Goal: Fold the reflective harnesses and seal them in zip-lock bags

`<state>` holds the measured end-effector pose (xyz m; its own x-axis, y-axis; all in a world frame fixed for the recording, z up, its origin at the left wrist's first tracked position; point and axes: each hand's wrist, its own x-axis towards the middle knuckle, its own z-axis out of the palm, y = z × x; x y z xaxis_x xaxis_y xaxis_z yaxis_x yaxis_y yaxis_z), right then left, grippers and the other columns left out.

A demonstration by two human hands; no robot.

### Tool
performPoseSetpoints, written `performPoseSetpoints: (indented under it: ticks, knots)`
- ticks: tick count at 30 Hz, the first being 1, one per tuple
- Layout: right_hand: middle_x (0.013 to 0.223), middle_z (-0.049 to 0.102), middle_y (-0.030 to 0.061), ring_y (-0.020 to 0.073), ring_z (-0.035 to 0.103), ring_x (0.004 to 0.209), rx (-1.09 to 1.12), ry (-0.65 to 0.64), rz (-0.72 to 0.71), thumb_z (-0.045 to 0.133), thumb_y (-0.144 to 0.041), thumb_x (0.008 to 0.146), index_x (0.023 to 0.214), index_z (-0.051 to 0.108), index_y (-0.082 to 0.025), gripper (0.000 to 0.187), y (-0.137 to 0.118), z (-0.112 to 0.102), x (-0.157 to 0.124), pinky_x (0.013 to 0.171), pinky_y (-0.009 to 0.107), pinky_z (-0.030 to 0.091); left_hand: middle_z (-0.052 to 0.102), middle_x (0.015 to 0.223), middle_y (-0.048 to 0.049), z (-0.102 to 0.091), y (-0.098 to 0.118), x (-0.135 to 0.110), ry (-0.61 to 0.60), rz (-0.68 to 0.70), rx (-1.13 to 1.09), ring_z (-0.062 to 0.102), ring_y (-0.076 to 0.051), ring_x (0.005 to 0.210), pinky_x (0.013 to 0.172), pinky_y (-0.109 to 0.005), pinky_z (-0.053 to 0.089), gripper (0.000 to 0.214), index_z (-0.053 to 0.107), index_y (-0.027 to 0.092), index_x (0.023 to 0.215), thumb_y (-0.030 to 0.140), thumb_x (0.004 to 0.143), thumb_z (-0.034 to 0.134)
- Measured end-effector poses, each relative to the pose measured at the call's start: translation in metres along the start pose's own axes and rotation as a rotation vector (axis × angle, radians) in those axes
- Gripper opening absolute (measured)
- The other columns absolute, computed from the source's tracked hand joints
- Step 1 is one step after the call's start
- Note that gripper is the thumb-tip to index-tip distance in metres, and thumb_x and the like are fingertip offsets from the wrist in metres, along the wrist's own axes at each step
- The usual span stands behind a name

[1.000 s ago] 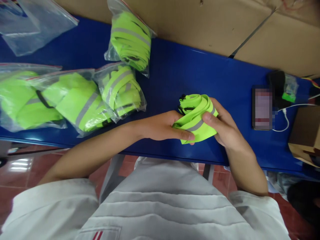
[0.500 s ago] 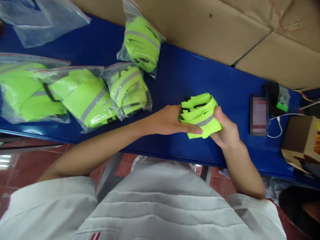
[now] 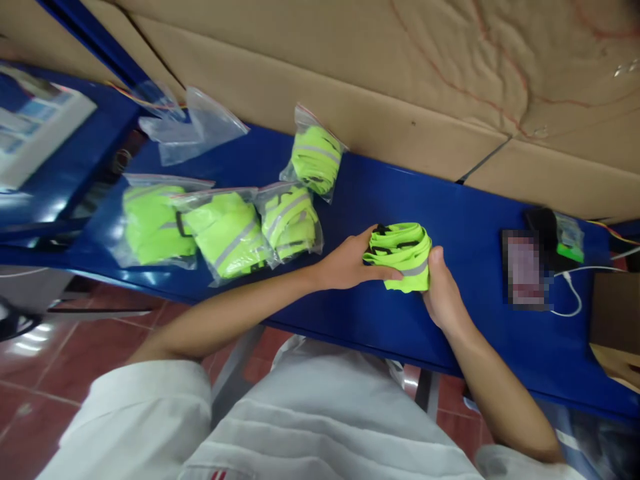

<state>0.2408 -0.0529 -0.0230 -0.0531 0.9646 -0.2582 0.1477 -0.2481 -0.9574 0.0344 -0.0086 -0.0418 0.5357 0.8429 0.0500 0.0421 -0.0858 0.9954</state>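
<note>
A rolled neon-green vest (image 3: 403, 253) with grey reflective strips and black trim sits just above the blue table (image 3: 465, 220). My left hand (image 3: 350, 267) grips its left side, thumb on top and fingers underneath. My right hand (image 3: 443, 290) wraps round its right end, thumb pressed on the reflective strip. Both hands are closed on the roll.
Several clear bags holding folded green vests (image 3: 227, 230) lie to the left, with empty clear bags (image 3: 193, 127) behind them. A phone (image 3: 525, 270) on a white cable (image 3: 570, 300) and a black charger (image 3: 545, 223) lie at the right. Cardboard sheets (image 3: 400, 87) line the far side.
The view has lifted and pulled back, showing more table to the left. Both hands have squeezed the vest into a tighter, more upright roll; my right hand has slid under its right end.
</note>
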Motion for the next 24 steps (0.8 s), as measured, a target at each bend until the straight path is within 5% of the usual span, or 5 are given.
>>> performPoseSetpoints:
  ticks: [7,11,15,18,24]
  knots:
    - [0.144,0.061,0.0098,0.028,0.066,0.127,-0.065,0.078,-0.22,0.052,-0.069,0.098,0.148,0.049,-0.03,0.063,0.007,-0.012,0.002,0.101,0.042,0.059,0.071,0.133,-0.0139,0.002,0.011,0.0,0.039,0.032,-0.137,0.067,-0.031,0.126,0.108,-0.041,0.053,0.067,0.059,0.013,0.132,0.043,0.08,0.087]
    - [0.147,0.06,0.01,0.0282,0.064,0.129,-0.056,-0.088,-0.29,0.078,-0.06,0.085,0.149,0.048,-0.031,0.077,0.007,-0.01,0.002,0.105,0.04,0.058,0.067,0.133,-0.0146,0.001,0.01,0.002,0.026,0.031,-0.149,0.063,-0.032,0.129,0.114,-0.043,0.048,0.065,0.064,0.012,0.127,0.041,0.075,0.091]
    - [0.15,0.06,0.0102,0.0297,0.063,0.132,-0.204,-0.025,-0.399,0.093,-0.042,0.072,0.151,0.05,-0.029,0.091,0.007,-0.005,-0.001,0.113,0.044,0.052,0.068,0.118,-0.0107,0.0,0.006,0.0,-0.006,-0.015,-0.224,0.067,-0.026,0.114,0.101,-0.038,0.053,0.069,0.059,0.015,0.121,0.039,0.068,0.096]
    - [0.133,0.071,0.0083,0.0282,0.071,0.116,-0.227,-0.017,-0.423,0.097,-0.039,0.067,0.139,0.062,-0.028,0.081,0.007,-0.006,-0.001,0.101,0.04,0.059,0.07,0.107,-0.0089,-0.001,0.006,0.0,-0.102,-0.04,-0.308,0.07,-0.023,0.1,0.091,-0.037,0.055,0.069,0.053,0.016,0.118,0.04,0.07,0.095]
    - [0.088,0.076,0.0008,0.0179,0.068,0.072,-0.035,-0.03,-0.286,0.097,-0.041,0.063,0.106,0.071,-0.023,0.053,0.007,-0.005,0.007,0.064,0.028,0.058,0.069,0.132,-0.0129,-0.009,0.015,0.006,-0.336,0.068,-0.206,0.065,-0.027,0.124,0.109,-0.039,0.05,0.073,0.062,0.013,0.129,0.061,0.079,0.083]
